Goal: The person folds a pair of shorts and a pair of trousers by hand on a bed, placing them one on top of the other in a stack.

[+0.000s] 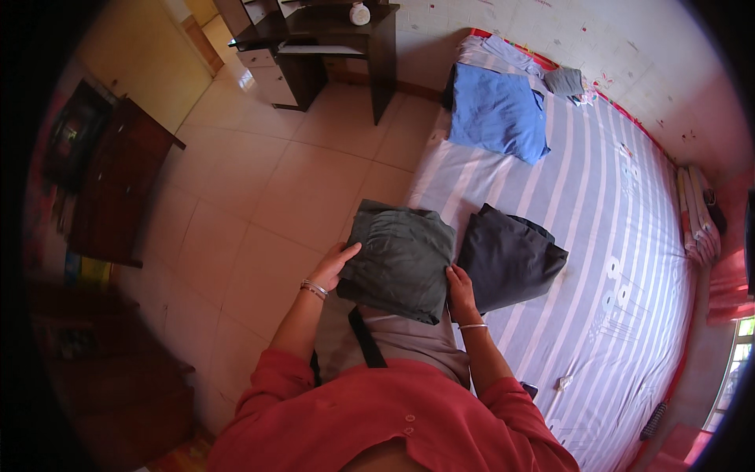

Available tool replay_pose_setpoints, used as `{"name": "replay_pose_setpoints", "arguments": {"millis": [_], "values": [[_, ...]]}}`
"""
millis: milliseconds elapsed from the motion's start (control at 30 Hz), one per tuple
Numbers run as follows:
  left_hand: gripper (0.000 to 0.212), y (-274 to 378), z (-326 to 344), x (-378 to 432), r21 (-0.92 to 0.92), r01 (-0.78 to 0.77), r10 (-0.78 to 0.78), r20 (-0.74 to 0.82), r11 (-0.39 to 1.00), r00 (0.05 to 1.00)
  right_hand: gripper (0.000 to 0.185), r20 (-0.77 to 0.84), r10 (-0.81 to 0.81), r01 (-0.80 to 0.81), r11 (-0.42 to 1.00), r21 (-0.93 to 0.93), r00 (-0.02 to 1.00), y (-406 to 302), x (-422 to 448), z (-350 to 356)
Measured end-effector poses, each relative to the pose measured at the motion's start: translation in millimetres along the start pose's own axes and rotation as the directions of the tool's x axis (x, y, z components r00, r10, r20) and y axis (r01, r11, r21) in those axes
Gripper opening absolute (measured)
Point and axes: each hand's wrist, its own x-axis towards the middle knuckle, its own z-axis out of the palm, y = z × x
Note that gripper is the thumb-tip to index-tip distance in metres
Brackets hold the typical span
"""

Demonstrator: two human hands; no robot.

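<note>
Between my two hands is a folded dark grey-green garment (401, 259) with a gathered, elastic-looking band along one side. My left hand (335, 266) grips its left edge, thumb on top. On the opposite edge, my right hand (461, 290) pinches the lower right side. The fingers beneath the cloth are hidden. Just right of it, a folded black garment (510, 256) lies on the bed's striped sheet (590, 236). Farther up the bed rests a folded blue garment (498, 112), with dark cloth showing under its left edge.
A small grey folded cloth (564, 81) sits at the bed's far edge. A dark desk (330, 23) holding a white jar (359, 13) stands against the wall. Brown wooden furniture (121, 183) is on the left, across the tiled floor (236, 236). A phone-like object (529, 389) lies near my right elbow.
</note>
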Motion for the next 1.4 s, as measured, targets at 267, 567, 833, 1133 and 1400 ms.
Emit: {"name": "replay_pose_setpoints", "arguments": {"millis": [267,567,833,1133,1400], "values": [[0.040,-4,-3,-1,-0.073,0.031,-0.034,-0.036,0.997,0.999,0.045,0.124,-0.285,0.310,0.881,-0.357,0.951,14,-13,-11],[0.043,2,7,-2,-0.112,0.080,-0.077,0.028,0.990,0.997,0.040,0.252,0.192,-0.256,0.932,0.257,0.949,-17,-8,-9],[0.042,26,32,-21,-0.170,-0.112,0.128,0.085,0.979,0.988,0.053,0.214,-0.139,0.098,0.977,0.192,0.967,-78,-22,19],[0.058,-25,16,-28,0.077,-0.163,0.172,-0.138,0.984,0.975,0.053,0.255,-0.026,0.029,1.000,-0.010,0.967,-55,14,-12],[0.062,12,28,-15,0.843,-0.265,0.668,-0.142,0.469,0.730,0.044,0.264,-0.428,0.497,0.640,-0.586,0.864,-78,24,34]]}}
